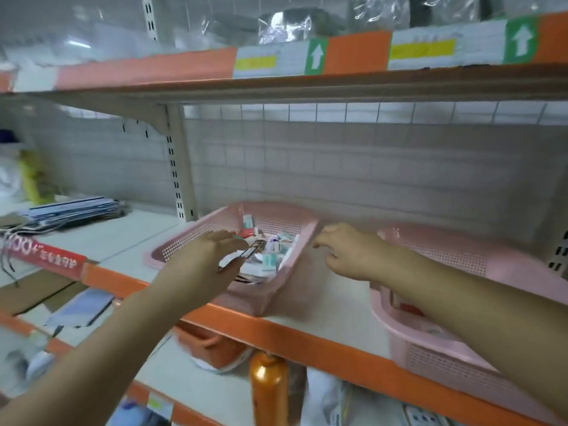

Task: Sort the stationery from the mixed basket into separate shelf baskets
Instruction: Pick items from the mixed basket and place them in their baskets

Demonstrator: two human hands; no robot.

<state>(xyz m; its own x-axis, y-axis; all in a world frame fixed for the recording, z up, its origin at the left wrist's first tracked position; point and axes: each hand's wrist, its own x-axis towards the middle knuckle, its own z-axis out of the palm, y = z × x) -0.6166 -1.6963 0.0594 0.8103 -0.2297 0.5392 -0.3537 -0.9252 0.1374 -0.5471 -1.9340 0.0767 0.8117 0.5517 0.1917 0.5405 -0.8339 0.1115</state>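
- Two baskets of pink perforated plastic stand on the white shelf board [332,302] with an orange front edge: the left basket [184,241] is turned at an angle, and the right basket [430,361] is well apart from it.
- Mixed stationery [273,256] fills the left basket, mostly small white packets and boxes lying in disorder.
- The left hand [209,259] is over the near corner of the left basket. Thumb and fingers pinch a thin dark stick-like item [250,253], which points toward the packets. The blur does not let me tell what kind of item it is.
- The right hand [347,253] hovers above the bare shelf between both baskets, near the right rim of the left basket. Its fingers are loosely bent, and I can see nothing in them.
- The right forearm passes over the right basket, where something red [408,309] lies inside.
- One orange bottle [269,388] stands below the shelf.
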